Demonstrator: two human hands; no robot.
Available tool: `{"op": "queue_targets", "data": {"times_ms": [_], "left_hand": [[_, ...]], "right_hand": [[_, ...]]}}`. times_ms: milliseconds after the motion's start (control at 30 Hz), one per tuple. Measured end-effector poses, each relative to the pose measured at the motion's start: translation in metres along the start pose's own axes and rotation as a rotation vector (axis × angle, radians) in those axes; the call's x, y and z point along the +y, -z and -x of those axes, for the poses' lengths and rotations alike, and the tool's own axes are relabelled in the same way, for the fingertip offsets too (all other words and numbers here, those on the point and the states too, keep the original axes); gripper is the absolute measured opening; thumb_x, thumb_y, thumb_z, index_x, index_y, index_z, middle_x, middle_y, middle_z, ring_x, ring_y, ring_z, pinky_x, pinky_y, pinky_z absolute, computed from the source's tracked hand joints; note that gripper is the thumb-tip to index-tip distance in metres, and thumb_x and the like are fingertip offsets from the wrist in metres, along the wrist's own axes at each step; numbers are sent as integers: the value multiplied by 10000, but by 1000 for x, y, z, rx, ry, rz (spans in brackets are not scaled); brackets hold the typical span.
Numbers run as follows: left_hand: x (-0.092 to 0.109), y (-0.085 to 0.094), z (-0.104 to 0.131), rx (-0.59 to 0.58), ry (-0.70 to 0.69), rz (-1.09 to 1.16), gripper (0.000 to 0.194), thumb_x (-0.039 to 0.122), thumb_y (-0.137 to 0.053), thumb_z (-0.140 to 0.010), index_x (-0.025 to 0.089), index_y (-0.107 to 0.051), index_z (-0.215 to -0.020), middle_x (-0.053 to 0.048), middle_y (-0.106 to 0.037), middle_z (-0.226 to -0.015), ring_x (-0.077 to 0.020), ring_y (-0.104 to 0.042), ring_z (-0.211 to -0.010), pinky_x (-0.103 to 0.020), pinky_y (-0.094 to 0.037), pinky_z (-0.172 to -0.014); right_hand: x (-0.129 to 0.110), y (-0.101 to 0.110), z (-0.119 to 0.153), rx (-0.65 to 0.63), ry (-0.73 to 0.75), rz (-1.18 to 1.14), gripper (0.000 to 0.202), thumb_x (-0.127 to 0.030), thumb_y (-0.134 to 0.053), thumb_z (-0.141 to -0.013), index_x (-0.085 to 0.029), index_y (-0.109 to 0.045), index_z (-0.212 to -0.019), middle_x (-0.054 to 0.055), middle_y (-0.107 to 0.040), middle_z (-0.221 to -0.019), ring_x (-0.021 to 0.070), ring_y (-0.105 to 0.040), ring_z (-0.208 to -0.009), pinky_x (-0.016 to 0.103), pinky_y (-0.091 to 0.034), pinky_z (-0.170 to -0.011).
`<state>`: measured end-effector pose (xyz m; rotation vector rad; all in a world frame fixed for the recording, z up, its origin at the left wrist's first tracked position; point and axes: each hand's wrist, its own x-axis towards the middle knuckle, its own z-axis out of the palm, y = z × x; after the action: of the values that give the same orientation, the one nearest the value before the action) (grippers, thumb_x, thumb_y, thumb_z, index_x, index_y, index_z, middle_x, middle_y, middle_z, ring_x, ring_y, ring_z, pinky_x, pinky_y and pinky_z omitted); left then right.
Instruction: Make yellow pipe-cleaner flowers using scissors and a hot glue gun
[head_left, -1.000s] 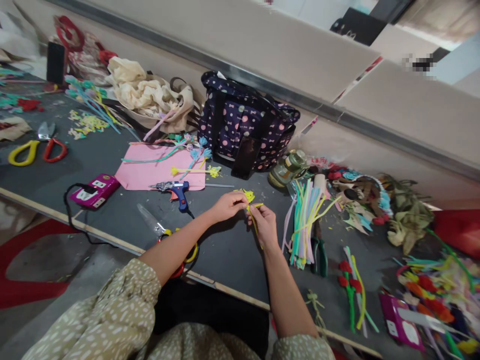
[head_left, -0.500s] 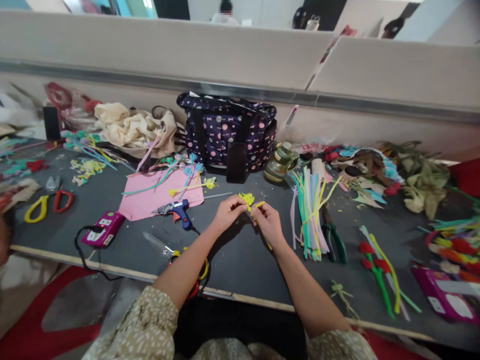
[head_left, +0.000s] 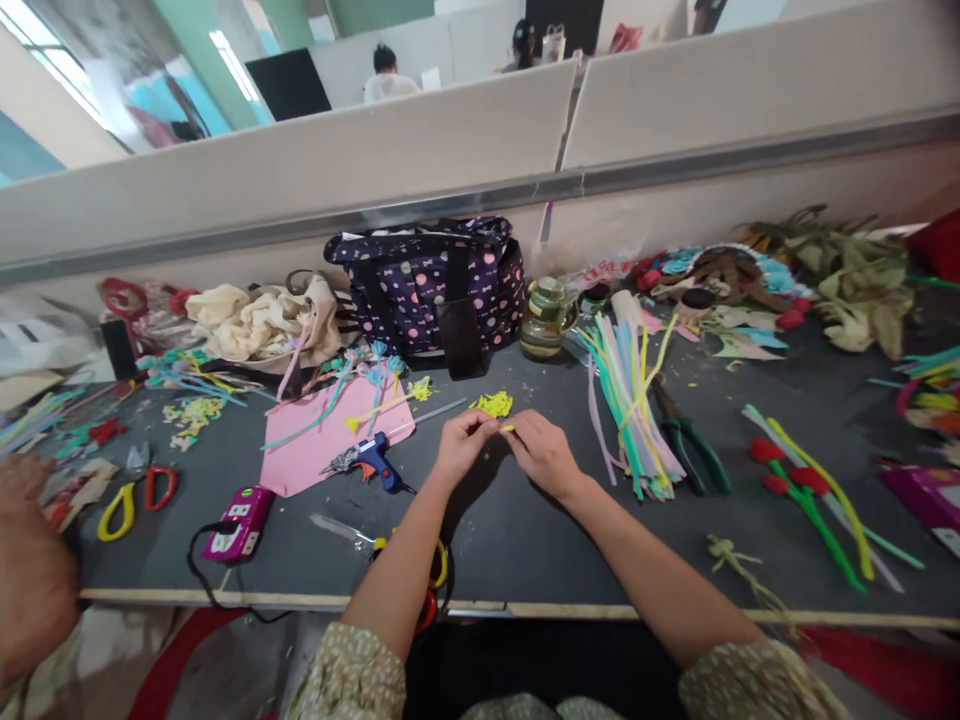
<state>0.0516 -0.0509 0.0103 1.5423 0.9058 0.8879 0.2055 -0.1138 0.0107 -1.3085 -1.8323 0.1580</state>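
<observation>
My left hand [head_left: 463,446] and my right hand [head_left: 544,452] meet above the dark table, fingertips pinched together around a small yellow piece [head_left: 508,428]. Just beyond the fingertips lies a heap of yellow bits [head_left: 495,403]. To the left, a blue glue gun [head_left: 375,462] rests partly on a pink sheet [head_left: 300,455], which also bears pipe-cleaner flowers. A bundle of pastel pipe cleaners [head_left: 630,410] is right of my right hand. Scissors [head_left: 442,565] lie partly under my left forearm.
A dotted bag [head_left: 420,285] with a phone [head_left: 460,338] leaning on it stands behind, beside a glass jar [head_left: 546,318]. Green-handled pliers [head_left: 697,450] and red flowers [head_left: 810,482] lie right. Another person's arm [head_left: 34,570] is at the left edge.
The view has tilted and shifted. The yellow strip that stuck out below my right hand no longer shows; only a small yellow piece is visible between the fingertips. More of the other person's arm shows.
</observation>
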Motion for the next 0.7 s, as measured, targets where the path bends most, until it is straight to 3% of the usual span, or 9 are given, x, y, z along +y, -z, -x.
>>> {"op": "queue_targets", "data": {"times_ms": [167, 300, 400, 467, 567, 700], "left_hand": [[5, 1, 0, -13, -173, -157, 202, 340, -594, -816, 158, -654, -750, -24, -619, -759, -147, -551, -735, -270, -415, -710], [8, 1, 2, -5, -286, -242, 200, 322, -551, -855, 168, -635, -760, -35, -621, -770, -159, -565, -765, -292, -433, -737], [10, 1, 3, -7, -385, -332, 194, 314, -538, -867, 179, -630, -763, -44, -618, -769, -167, -560, -779, -309, -434, -748], [12, 1, 3, -21, -426, -365, 186, 310, -537, -868, 188, -631, -764, -48, -620, -770, -172, -558, -783, -318, -433, -750], [15, 0, 4, -24, -411, -324, 184, 310, -549, -862, 190, -629, -747, -42, -616, -761, -169, -560, -773, -313, -434, -746], [14, -2, 3, 22, -244, -184, 209, 336, -561, -847, 174, -628, -734, -25, -605, -753, -153, -554, -745, -284, -431, -727]], "right_hand": [[0, -5, 0, 52, -175, -176, 182, -274, -480, -901, -201, -630, -828, 59, -633, -790, 180, -583, -754, 303, -446, -719], [1, -8, -1, 65, -373, -331, 177, -320, -538, -858, -198, -635, -773, 10, -612, -679, 138, -537, -610, 257, -417, -588], [4, -8, -3, 39, -527, -572, 230, -385, -607, -800, -185, -611, -686, -20, -567, -574, 106, -486, -502, 223, -381, -480], [5, -6, -5, -47, -626, -800, 280, -431, -648, -758, -171, -598, -665, -24, -562, -554, 91, -474, -454, 210, -370, -436], [4, -1, -8, -167, -724, -1037, 315, -454, -687, -719, -151, -603, -692, -21, -581, -571, 72, -472, -420, 195, -364, -410], [1, -1, -10, -69, -750, -1042, 315, -445, -716, -692, -155, -594, -673, -31, -578, -560, 67, -477, -421, 187, -369, -403]]}}
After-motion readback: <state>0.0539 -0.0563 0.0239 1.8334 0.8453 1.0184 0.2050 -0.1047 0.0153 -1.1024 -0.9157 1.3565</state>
